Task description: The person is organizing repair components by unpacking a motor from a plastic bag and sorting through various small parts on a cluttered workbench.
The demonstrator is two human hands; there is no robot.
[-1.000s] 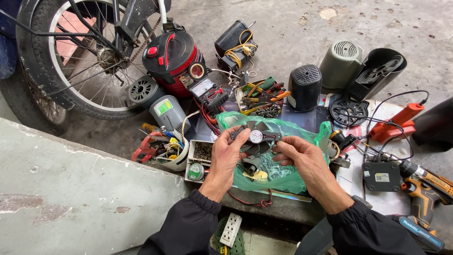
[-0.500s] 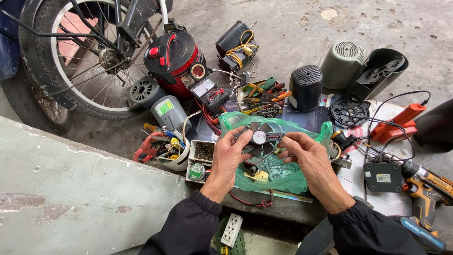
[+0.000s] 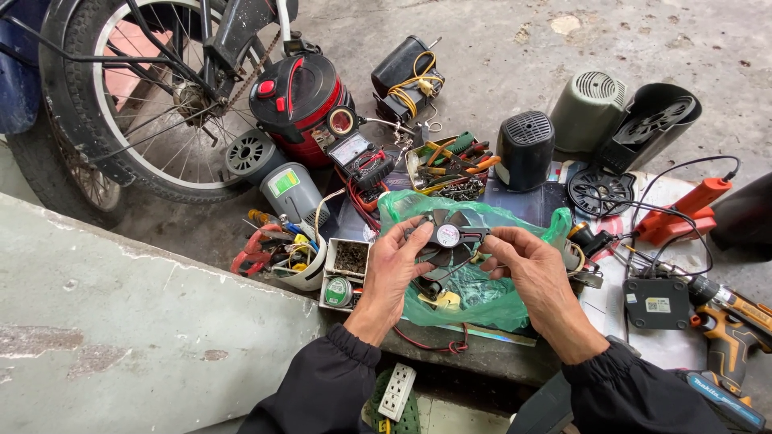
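Observation:
Both my hands hold a small black fan rotor [image 3: 447,235] with a pale round hub, just above a green plastic bag [image 3: 474,289]. My left hand [image 3: 396,269] pinches its left edge with thumb and fingers. My right hand [image 3: 527,265] grips its right edge between thumb and forefinger. A thin wire hangs from the fan toward small parts lying on the bag. Black sleeves cover both forearms.
A bicycle wheel [image 3: 137,104] and a red canister [image 3: 301,100] sit at the back left. A tray of pliers and screwdrivers [image 3: 450,165], a multimeter [image 3: 362,157], a black speaker-like housing [image 3: 524,149], an orange cordless drill [image 3: 732,321] and a concrete ledge [image 3: 121,321] surround my hands.
My hands have turned the fan slightly and lowered it a little toward the bag; my right fingers have shifted along its edge. Everything else stays put.

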